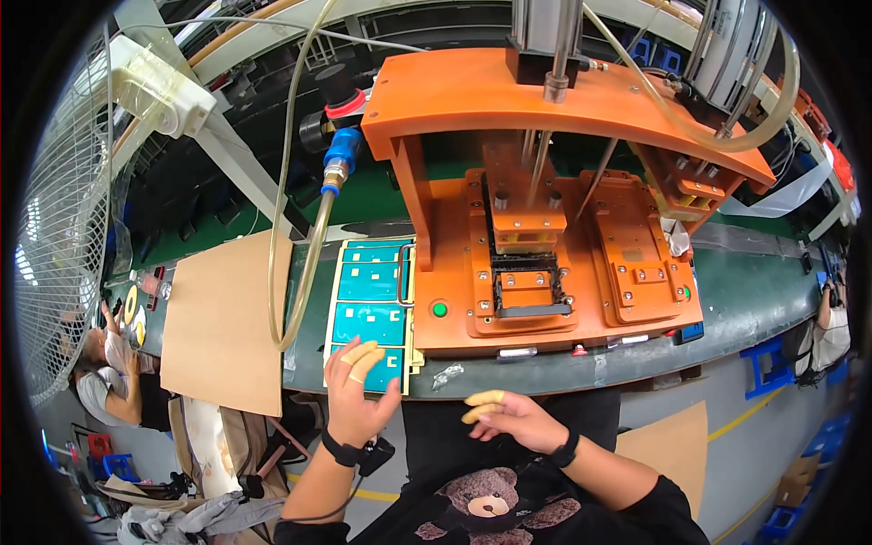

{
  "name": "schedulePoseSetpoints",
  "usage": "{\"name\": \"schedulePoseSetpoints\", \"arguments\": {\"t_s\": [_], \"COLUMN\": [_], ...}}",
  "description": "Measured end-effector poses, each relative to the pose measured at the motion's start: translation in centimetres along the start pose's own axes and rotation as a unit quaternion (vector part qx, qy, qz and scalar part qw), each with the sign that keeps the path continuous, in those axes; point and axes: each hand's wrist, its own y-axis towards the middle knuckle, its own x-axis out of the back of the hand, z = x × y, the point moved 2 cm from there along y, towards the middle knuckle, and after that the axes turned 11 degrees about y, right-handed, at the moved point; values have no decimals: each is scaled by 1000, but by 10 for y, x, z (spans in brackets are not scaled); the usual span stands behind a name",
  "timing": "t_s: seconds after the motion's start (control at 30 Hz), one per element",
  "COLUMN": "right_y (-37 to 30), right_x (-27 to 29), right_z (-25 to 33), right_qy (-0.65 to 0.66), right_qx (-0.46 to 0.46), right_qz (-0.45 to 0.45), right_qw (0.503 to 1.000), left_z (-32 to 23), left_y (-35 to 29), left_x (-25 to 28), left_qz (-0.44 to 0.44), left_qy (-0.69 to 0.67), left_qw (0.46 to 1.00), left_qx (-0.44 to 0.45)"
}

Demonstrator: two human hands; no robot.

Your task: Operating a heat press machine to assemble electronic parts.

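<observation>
My left hand (359, 392), with yellow finger cots on some fingers, reaches over the near end of a panel of teal sheets (365, 322). Its thumb stands apart from the fingers, and I see nothing held in it. My right hand (520, 423), also wearing yellow finger cots, hovers in front of the bench edge, fingers stretched loosely to the left with nothing visible in them. Ahead stands an orange press (454, 227). A black rectangular frame (531, 289) sits in its left fixture, below the orange press head (529, 227). The orange right fixture (631, 254) lies beside it.
A brown board (227, 322) lies left of the teal panel. A clear hose (318, 245) hangs down from a blue fitting (341, 150). A green button (440, 310) is on the press base. A fan (68, 227) stands far left. Other people sit at both sides.
</observation>
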Motion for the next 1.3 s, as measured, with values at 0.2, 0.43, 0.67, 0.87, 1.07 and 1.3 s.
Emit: {"name": "schedulePoseSetpoints", "arguments": {"t_s": [0.2,0.43,0.67,0.87,1.07,1.3], "right_y": [68,96,98,99,99,97], "right_x": [-51,-61,-57,-57,-57,-56], "right_z": [-4,-6,-13,-12,-13,-10], "right_qy": [38,8,49,22,20,0], "right_qx": [-62,-85,-60,-54,-31,-45], "right_qz": [-34,-43,-35,-26,-29,-68], "right_qw": [997,995,996,998,999,997], "left_z": [4,7,12,7,24,200], "left_y": [-31,-41,-36,-19,-16,-36], "left_x": [-15,-22,-12,2,5,64], "left_qz": [33,22,29,58,33,-317], "left_qy": [39,20,-22,-32,-74,-420], "left_qw": [995,997,998,998,995,759], "left_qx": [86,67,42,2,65,384]}}
